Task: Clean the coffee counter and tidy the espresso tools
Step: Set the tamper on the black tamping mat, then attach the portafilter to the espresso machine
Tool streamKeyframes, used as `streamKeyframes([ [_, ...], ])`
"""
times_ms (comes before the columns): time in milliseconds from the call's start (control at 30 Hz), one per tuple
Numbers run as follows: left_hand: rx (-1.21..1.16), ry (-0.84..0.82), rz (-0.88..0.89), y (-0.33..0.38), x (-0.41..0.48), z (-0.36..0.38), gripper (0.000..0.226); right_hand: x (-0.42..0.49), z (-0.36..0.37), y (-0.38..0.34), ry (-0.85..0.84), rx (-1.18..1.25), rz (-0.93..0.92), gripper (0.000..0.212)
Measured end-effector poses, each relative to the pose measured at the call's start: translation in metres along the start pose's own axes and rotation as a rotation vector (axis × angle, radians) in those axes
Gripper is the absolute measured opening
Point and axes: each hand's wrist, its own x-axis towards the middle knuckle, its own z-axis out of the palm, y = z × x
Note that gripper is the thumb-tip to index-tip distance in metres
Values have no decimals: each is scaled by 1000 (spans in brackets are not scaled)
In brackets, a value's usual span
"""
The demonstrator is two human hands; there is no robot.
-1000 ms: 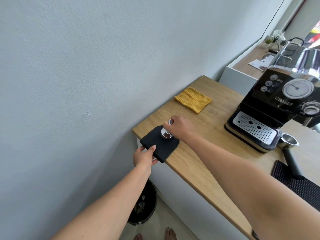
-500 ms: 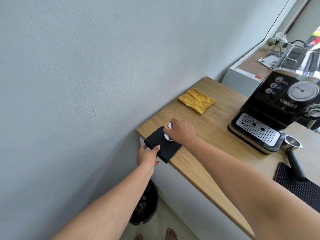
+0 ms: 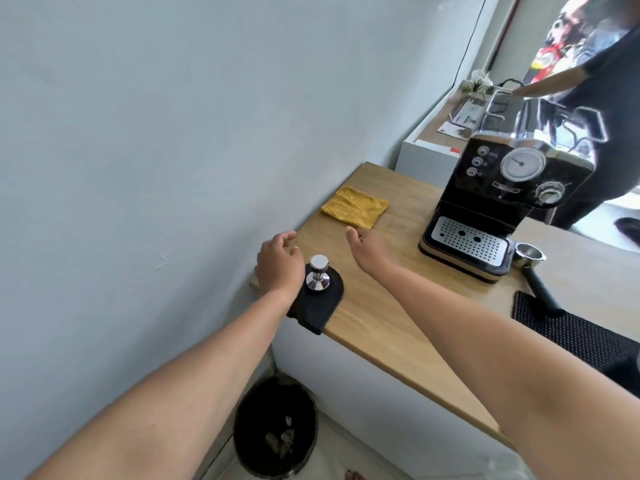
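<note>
Yellow cloth (image 3: 355,206) lies beyond the fingertips; right hand (image 3: 367,249) is nearer than left hand (image 3: 278,263); both relaxed, holding nothing.

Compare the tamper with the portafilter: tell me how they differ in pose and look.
The tamper stands upright on the small black mat at the counter's corner; the portafilter lies flat beside the espresso machine. The tamper is all shiny metal; the portafilter has a metal basket and a long black handle, whose end rests on the ribbed mat. Both show polished metal.
</note>
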Motion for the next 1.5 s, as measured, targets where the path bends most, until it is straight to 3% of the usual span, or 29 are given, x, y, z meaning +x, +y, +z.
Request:
streamKeyframes([
  [233, 20, -270, 272, 67, 7, 42, 29, -24, -51, 51, 185, -74, 201, 26],
  [400, 72, -464, 313, 96, -11, 92, 29, -47, -87, 99, 266, -37, 338, 24],
  [467, 136, -544, 324, 104, -16, 113, 34, -54, -102, 117, 317, -11, 426, 13],
  [500, 176, -576, 326, 106, -17, 122, 38, -55, -107, 126, 341, -12, 477, 15],
  [600, 261, -682, 318, 113, -20, 154, 70, -55, -121, 156, 351, -107, 624, 56],
  [667, 331, -720, 334, 118, -19, 174, 86, -52, -127, 174, 333, -133, 684, 66],
  [867, 426, -698, 406, 125, -11, 229, 83, -41, -131, 217, 278, -111, 662, 74],
  [1067, 420, -650, 436, 124, -2, 261, 85, -33, -122, 237, 352, -59, 556, 81],
  [1200, 375, -582, 458, 118, 5, 274, 73, -28, -122, 250, 379, 12, 532, 79],
  [1500, 263, -600, 458, 127, 27, 297, 74, 0, -133, 257, 412, 242, 601, 74],
])
